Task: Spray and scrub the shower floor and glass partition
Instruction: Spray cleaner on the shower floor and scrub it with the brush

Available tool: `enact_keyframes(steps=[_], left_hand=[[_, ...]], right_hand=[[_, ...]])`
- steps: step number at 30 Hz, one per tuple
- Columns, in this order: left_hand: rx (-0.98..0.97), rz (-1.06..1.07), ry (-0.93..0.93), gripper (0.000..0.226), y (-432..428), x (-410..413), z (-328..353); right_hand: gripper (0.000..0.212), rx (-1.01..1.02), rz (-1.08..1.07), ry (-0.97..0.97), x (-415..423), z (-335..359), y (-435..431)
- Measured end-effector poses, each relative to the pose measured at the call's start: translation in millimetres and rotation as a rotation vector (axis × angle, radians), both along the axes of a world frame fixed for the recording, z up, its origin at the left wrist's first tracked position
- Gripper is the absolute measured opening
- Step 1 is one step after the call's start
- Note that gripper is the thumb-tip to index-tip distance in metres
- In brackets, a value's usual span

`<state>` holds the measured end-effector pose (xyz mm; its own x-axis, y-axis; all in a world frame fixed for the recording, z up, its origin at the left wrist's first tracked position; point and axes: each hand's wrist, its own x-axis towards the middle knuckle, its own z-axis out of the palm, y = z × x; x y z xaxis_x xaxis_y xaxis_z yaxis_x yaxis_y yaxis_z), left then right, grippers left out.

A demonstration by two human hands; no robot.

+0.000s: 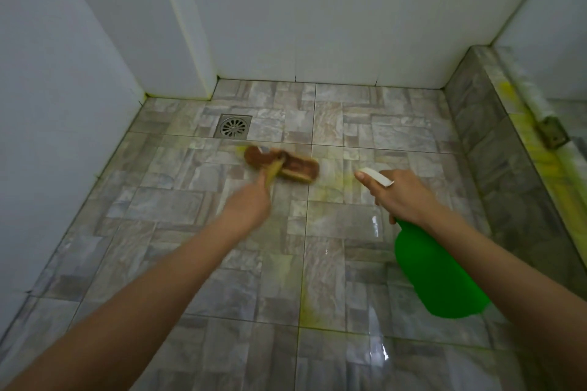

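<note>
The left hand (251,203) was curled round the yellowish handle of the brush (282,165), whose brown head lay on the floor (178,200) just short of the drain (233,126). Held low and at arm's reach, it looked set for scrubbing the tiles, and its blur suggested a stroke. The right hand (400,197) gripped the neck of the green bottle (438,276), one finger stretched along the white spray head (376,176). That head pointed at the tiles just right of the brush, probably so that liquid would land where the bristles worked. The bottle's body hung tilted below the wrist, clear of the floor. Its plastic was opaque, so how much it held could not be told. Yellow-green patches lay on the tiles near the spray head and along a grout line nearer the person. They were thickest on the kerb (495,149) at the right, beside a hinge (554,132). The floor seemed partly sprayed, with scrubbing in hand. Whether the pale panel above the kerb was the glass partition could not be told.
</note>
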<state>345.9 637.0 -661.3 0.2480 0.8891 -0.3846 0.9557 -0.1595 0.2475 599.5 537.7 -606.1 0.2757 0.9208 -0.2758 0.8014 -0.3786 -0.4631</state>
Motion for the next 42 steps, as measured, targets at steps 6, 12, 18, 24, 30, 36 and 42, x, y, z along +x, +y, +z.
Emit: enact_keyframes(steps=[6, 12, 18, 24, 30, 36, 42], left_hand=[[0.049, -0.197, 0.114, 0.050, -49.5, -34.2, -3.7], [0.072, 0.060, 0.038, 0.050, -3.8, -79.4, -3.9], [0.030, -0.103, 0.174, 0.057, -132.0, -144.7, 1.9], [0.054, 0.267, 0.068, 0.049, -85.2, -153.3, -11.9], [0.034, 0.171, 0.087, 0.055, -169.3, -168.5, -6.6], [0.035, 0.507, 0.038, 0.050, -190.1, -222.0, -7.4], [-0.024, 0.371, 0.088, 0.051, -212.4, -226.7, 8.9]], right_hand=[[0.071, 0.015, 0.020, 0.100, -14.9, 3.3, -0.9], [0.071, -0.012, 0.116, 0.090, -39.6, 2.3, 0.4], [0.066, -0.039, 0.245, 0.020, -61.4, -1.0, -15.0], [0.062, -0.056, 0.400, 0.008, -96.1, -7.9, -15.8], [0.059, -0.075, 0.559, -0.037, -135.1, -9.6, -8.7], [0.066, -0.057, 0.647, -0.010, -173.8, -5.4, -0.2], [0.062, -0.069, 0.656, -0.057, -203.6, -1.0, 4.7]])
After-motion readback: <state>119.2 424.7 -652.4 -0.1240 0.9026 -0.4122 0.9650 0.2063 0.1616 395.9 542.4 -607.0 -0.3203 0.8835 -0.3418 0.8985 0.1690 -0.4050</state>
